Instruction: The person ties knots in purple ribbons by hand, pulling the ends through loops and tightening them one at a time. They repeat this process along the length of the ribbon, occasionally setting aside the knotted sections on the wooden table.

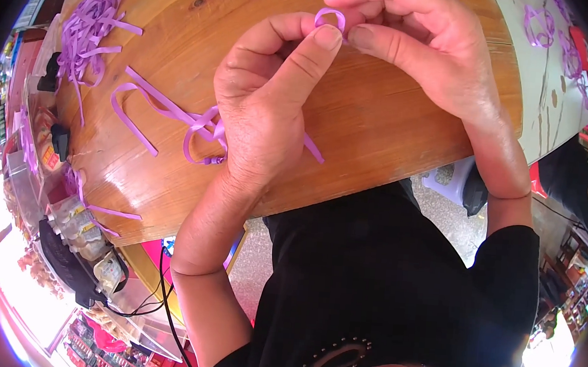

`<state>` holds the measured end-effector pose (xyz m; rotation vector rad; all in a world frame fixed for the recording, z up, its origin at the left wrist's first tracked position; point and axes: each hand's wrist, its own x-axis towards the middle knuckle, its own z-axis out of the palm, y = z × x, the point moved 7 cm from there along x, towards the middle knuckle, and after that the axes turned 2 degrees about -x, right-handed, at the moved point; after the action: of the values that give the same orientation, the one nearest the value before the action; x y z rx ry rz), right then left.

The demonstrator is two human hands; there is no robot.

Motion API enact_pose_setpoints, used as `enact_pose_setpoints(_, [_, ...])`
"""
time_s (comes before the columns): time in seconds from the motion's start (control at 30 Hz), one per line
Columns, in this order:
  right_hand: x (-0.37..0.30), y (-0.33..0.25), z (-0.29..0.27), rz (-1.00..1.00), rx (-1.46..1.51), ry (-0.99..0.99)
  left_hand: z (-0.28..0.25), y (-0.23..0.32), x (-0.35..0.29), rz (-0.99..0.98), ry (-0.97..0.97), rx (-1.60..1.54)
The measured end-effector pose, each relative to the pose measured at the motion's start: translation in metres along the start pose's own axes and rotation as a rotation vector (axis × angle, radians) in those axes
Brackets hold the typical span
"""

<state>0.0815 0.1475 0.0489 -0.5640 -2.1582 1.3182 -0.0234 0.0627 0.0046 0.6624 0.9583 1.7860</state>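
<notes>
A small loop of purple ribbon [331,13] stands up between my hands above the far part of the wooden table. My left hand [266,89] pinches its base between thumb and forefinger. Close on the right, my right hand [426,49] has its thumb and forefinger brought together at the loop's edge; its other fingers curl behind, and whether ribbon lies in that pinch is too small to make out. Beside my left wrist lie loose purple ribbon strips [156,109], partly looped and knotted, with one end passing under the hand.
A heap of cut purple ribbons [90,29] lies at the table's far left. The wooden tabletop [379,131] ends near my body. A white table [546,92] with more ribbon adjoins on the right. Dark cables [165,277] hang at the left, near a black bag [64,256].
</notes>
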Motion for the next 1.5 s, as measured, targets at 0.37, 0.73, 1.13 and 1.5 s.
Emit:
enact_pose_setpoints(0.37, [-0.019, -0.037, 0.001, -0.534, -0.517, 0.161, -0.01, -0.016, 0.003, -0.29, 0.032, 0.129])
enact_pose_setpoints(0.73, [-0.006, -0.024, -0.012, -0.446, -0.522, 0.024, -0.005, -0.02, 0.006, -0.318, -0.079, 0.173])
enact_pose_setpoints(1.13, [-0.009, -0.033, -0.013, -0.107, -0.228, 0.075, -0.013, -0.005, 0.009, -0.036, -0.003, 0.252])
enact_pose_setpoints(1.5, [-0.011, -0.017, -0.003, -0.667, 0.315, 0.037, -0.011, -0.001, 0.004, 0.094, 0.009, 0.413])
